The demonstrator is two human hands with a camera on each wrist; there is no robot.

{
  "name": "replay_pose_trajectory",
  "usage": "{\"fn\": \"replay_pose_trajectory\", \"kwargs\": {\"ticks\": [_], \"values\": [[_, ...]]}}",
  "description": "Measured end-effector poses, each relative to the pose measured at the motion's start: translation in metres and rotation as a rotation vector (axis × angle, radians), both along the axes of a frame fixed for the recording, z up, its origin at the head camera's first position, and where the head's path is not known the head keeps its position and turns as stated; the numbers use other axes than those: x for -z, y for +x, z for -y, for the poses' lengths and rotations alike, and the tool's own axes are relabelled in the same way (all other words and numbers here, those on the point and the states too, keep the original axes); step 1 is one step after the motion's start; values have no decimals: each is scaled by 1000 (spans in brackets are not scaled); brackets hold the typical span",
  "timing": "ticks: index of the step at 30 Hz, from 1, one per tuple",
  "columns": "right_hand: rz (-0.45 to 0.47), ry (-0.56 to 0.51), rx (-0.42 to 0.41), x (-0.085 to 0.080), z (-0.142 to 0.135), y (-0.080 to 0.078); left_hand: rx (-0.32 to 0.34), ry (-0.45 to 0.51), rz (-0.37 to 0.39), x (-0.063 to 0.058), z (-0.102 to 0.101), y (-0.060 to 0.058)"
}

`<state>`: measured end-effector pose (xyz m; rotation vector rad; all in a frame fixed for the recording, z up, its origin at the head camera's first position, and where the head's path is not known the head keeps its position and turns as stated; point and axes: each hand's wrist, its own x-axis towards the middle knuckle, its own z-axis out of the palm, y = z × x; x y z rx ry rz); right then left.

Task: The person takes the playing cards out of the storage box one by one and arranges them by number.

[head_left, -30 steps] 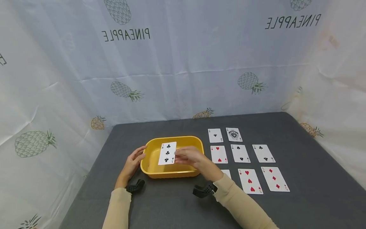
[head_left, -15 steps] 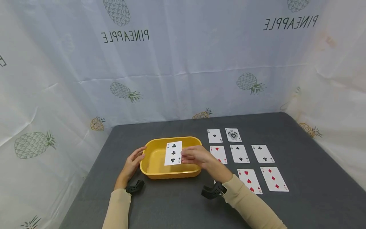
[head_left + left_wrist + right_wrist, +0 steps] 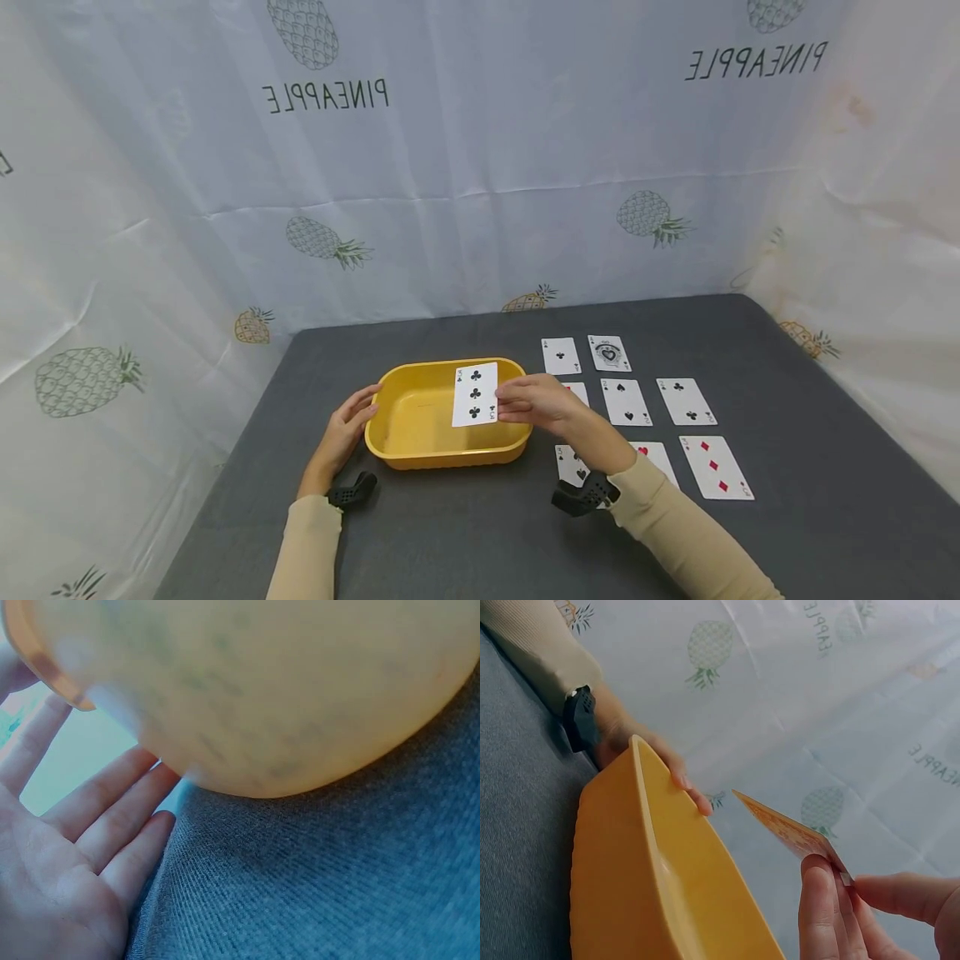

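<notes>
My right hand (image 3: 542, 402) pinches a three of clubs (image 3: 476, 394) by its right edge, face up. The card overlaps the right part of a yellow plastic tub (image 3: 435, 458) in the head view; in the right wrist view the card (image 3: 791, 832) is tilted, clear of the tub's rim, between thumb and fingers. My left hand (image 3: 347, 425) holds the tub's left end. In the left wrist view, several fingers (image 3: 124, 802) lie along its outer wall, while the thumb and index finger reach its rim (image 3: 45, 667).
Rows of face-up cards lie right of the tub: an ace of clubs (image 3: 561, 357) and an ornate ace (image 3: 609, 354) at the back, twos including spades (image 3: 626, 403) and clubs (image 3: 686, 402), then threes including diamonds (image 3: 716, 468). My right forearm covers some. A pineapple-print curtain (image 3: 465, 250) hangs behind.
My right hand has moved rightward with the three of clubs, from over the tub's middle to its right side. The left hand has stayed on the tub.
</notes>
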<state>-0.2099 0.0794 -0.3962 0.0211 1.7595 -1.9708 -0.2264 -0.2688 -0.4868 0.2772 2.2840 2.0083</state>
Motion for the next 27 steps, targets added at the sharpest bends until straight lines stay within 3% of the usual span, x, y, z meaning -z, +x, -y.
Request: {"fn": "replay_pose_trajectory", "kwargs": {"ticks": [9, 27], "values": [[-27, 67, -3, -1, -26, 0, -12, -4, 29, 0, 0, -1], [-65, 189, 22, 2, -77, 1, -13, -20, 17, 1, 0, -1]]}}
